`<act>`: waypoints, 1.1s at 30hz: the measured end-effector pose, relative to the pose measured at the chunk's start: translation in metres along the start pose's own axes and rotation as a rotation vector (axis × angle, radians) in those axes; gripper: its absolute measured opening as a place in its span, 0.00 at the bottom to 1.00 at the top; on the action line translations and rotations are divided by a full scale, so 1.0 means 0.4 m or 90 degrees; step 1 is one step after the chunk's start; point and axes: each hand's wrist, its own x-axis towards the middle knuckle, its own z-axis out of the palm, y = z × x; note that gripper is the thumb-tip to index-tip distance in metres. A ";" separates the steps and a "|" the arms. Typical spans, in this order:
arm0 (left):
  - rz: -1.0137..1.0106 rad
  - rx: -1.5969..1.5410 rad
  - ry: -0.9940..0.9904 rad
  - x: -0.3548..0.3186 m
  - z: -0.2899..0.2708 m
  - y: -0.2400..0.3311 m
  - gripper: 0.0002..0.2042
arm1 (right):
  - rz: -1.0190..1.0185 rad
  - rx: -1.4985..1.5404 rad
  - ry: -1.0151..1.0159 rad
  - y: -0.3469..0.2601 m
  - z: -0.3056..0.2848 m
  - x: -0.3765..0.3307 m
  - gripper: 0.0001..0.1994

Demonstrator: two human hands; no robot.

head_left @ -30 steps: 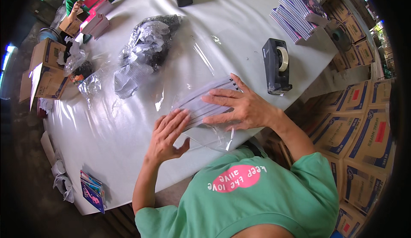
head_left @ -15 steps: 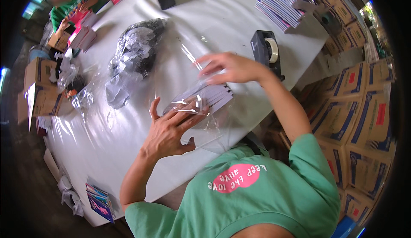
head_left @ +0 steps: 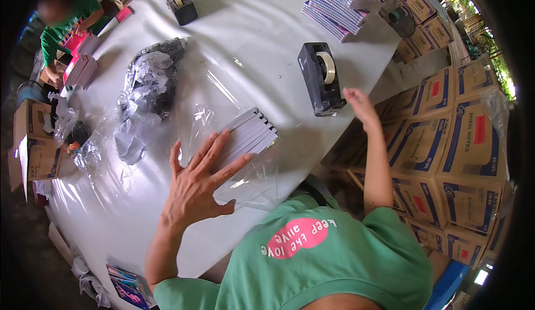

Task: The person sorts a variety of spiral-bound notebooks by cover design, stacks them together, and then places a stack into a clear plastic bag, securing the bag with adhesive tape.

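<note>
On the white-covered table lies a stack of white-edged pads (head_left: pixel 248 135) with black bits along one end. A clear plastic sheet (head_left: pixel 253 184) spreads under and around it. My left hand (head_left: pixel 196 184) rests open on the near left part of the stack, fingers spread and thumb out to the side. Beside the cutting end of a black tape dispenser (head_left: pixel 312 78) is my right hand (head_left: pixel 363 109). Its fingers are drawn together; whether a strip of tape is between them is too small to see. A roll of pale tape (head_left: pixel 326 67) sits in the dispenser.
Crumpled plastic and paper (head_left: pixel 147 81) lie left of the stack. Farther off are another tape dispenser (head_left: pixel 183 8) and piled notebooks (head_left: pixel 330 10). Cartons (head_left: pixel 471 137) are stacked along the right. A person in green (head_left: pixel 69 23) handles pink-covered items at the far left.
My right hand has left the stack and moved right to the tape dispenser. The plastic now lies flatter and the stack shows more. My left hand stays on it, fingers spread.
</note>
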 end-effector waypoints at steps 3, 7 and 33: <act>-0.010 0.017 -0.023 0.003 -0.008 0.004 0.49 | 0.134 0.072 -0.124 0.017 0.021 0.017 0.21; -0.026 0.060 -0.043 0.000 -0.021 0.005 0.49 | 0.086 0.255 -0.154 0.033 0.028 -0.007 0.23; 0.011 0.056 -0.064 -0.006 -0.017 -0.020 0.49 | -1.002 -0.378 -0.300 -0.371 0.230 -0.217 0.35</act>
